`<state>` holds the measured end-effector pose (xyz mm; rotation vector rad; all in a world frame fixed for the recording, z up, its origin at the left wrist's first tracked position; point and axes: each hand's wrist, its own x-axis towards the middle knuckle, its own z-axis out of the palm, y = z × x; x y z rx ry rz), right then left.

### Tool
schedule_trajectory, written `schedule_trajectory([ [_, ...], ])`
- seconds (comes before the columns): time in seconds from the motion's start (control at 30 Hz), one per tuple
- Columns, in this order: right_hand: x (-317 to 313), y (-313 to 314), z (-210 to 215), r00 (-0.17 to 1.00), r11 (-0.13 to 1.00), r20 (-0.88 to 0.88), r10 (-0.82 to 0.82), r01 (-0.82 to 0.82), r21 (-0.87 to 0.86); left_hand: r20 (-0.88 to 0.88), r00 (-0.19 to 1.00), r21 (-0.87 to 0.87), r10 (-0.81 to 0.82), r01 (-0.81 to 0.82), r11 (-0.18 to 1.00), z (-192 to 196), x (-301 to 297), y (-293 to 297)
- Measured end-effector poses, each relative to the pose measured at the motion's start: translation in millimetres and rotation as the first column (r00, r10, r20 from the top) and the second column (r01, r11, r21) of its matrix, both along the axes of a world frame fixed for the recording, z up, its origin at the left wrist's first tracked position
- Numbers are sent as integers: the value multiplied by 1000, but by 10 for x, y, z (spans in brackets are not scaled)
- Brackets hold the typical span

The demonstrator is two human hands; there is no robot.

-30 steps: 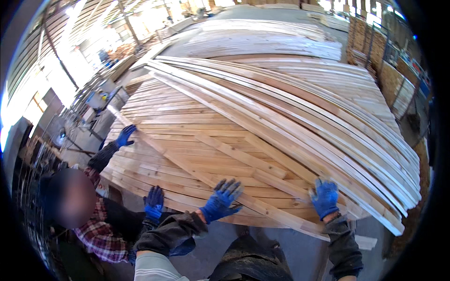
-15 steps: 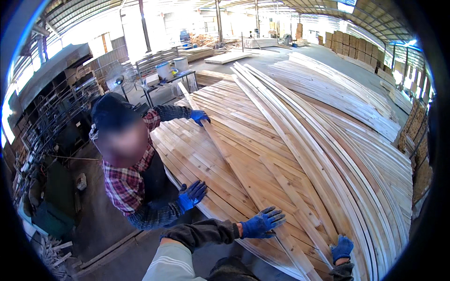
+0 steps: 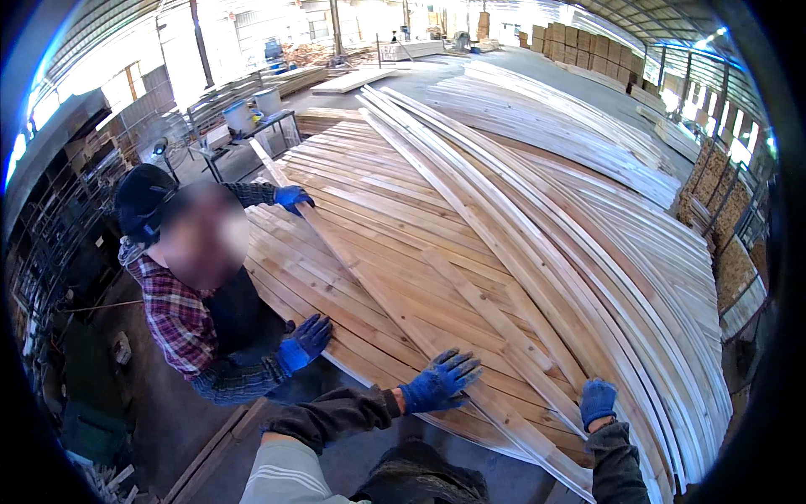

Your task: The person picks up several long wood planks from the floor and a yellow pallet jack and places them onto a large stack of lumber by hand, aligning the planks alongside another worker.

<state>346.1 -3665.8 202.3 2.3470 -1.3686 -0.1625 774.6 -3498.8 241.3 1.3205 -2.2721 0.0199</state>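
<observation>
A big stack of long pale wooden planks (image 3: 470, 252) fills the middle. One long plank (image 3: 369, 286) lies slantwise across its top. My left hand (image 3: 441, 380), in a blue glove, rests flat on the near end of that plank with fingers spread. My right hand (image 3: 598, 401), also gloved, sits on thin slats at the stack's near edge; its fingers are hidden from here. On the left stands a co-worker in a plaid shirt. One of the co-worker's blue-gloved hands (image 3: 294, 197) is on the far part of the slanted plank. The other gloved hand (image 3: 306, 340) is at the stack's side.
Bent thin slats (image 3: 638, 277) pile along the right side of the stack. A metal table with buckets (image 3: 248, 118) stands at the back left. Racks (image 3: 59, 218) line the left wall. More timber stacks (image 3: 588, 50) stand at the back, across a concrete floor.
The view has swung left and down. The co-worker now stands closer, with one hand further up the slanted plank. My left hand has spread on the plank's near end.
</observation>
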Motion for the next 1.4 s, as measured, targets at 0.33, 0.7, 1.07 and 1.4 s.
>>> schedule_trajectory([
  [0.33, -131, 322, 242, 929, 960, 271, 252, -206, -188, -30, 979, 40, -204, 205, 978, 559, 66, -801],
  [0.7, -652, 1186, 797, 859, 917, 322, -398, 365, 160, 26, 933, 402, 359, -339, 851, -81, -244, -2906],
  [1.07, -507, 1377, 658, 695, 815, 426, -580, 503, 288, -745, 539, 457, 393, -16, 889, -657, 346, -3353],
  [1.4, -456, 1589, 1021, 704, 929, 658, -270, 369, -14, -950, -38, 271, 310, 396, 877, 988, -82, -2506],
])
